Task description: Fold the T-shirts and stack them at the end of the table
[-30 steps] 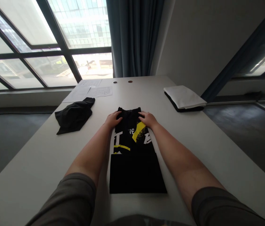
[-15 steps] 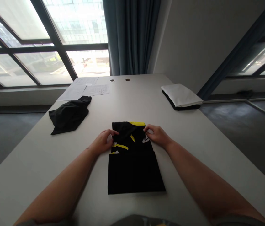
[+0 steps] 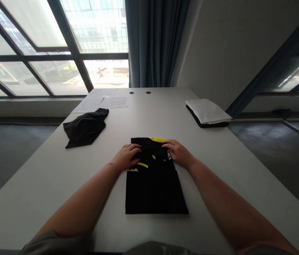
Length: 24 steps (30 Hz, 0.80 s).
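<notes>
A black garment with yellow and white patches (image 3: pixel 157 164) lies folded in front of me, its lower part a plain black rectangle. My left hand (image 3: pixel 127 156) rests on the garment's upper left side, fingers apart and laid on the cloth. Across from it, my right hand (image 3: pixel 176 151) lies over the upper right edge, fingers stretched onto the fabric near a yellow strip. Neither hand is closed round the cloth. My palms hide parts of both side edges.
On the white table (image 3: pixel 149 117), a crumpled black cloth (image 3: pixel 87 128) lies to the left. Paper sheets (image 3: pixel 112 102) are behind it. At the right sits a folded white cloth (image 3: pixel 207 110) over a black one. Two round holes are near the far edge.
Both hands have gone from pinching the garment's upper sides to lying flatter on it, fingers stretched. Some yellow and white patches are less visible. The whole view has shifted slightly.
</notes>
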{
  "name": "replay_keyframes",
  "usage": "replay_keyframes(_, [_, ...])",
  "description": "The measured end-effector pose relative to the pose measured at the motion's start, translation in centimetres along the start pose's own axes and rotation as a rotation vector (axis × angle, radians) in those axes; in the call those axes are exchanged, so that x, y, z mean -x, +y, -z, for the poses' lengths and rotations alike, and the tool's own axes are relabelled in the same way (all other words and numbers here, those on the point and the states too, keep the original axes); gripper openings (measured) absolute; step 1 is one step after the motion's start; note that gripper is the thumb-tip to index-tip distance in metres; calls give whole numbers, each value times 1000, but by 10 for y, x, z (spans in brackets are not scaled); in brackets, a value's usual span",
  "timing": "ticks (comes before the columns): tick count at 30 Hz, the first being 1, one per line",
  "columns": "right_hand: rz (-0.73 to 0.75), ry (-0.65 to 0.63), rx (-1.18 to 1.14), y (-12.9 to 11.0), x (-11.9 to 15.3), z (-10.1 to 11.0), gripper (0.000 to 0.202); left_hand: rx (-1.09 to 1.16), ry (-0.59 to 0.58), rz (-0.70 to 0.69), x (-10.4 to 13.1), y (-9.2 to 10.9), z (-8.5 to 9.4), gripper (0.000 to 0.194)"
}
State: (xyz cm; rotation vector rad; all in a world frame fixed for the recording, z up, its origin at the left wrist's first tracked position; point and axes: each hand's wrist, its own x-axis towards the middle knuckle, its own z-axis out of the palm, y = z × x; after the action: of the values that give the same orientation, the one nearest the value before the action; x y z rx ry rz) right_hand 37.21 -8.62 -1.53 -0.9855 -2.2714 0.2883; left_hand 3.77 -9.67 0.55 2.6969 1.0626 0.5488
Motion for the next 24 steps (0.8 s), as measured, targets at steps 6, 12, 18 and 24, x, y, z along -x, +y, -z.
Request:
replay_keyframes(6, [-83, 72, 101, 16, -10, -4, 26, 39, 10, 16, 9, -9, 9, 14])
replay_keyframes(12, [-253, 164, 75, 27, -19, -5, 24, 29, -10, -16, 9, -3, 15, 11])
replay_keyframes(18, [-291, 222, 174, 11, -23, 0, 34, -23, -3, 40, -6, 4, 17, 28])
replay_keyframes(24, [-284, -129, 313, -33, -38, -32, 55, -162, -11, 211, -38, 13, -16, 51])
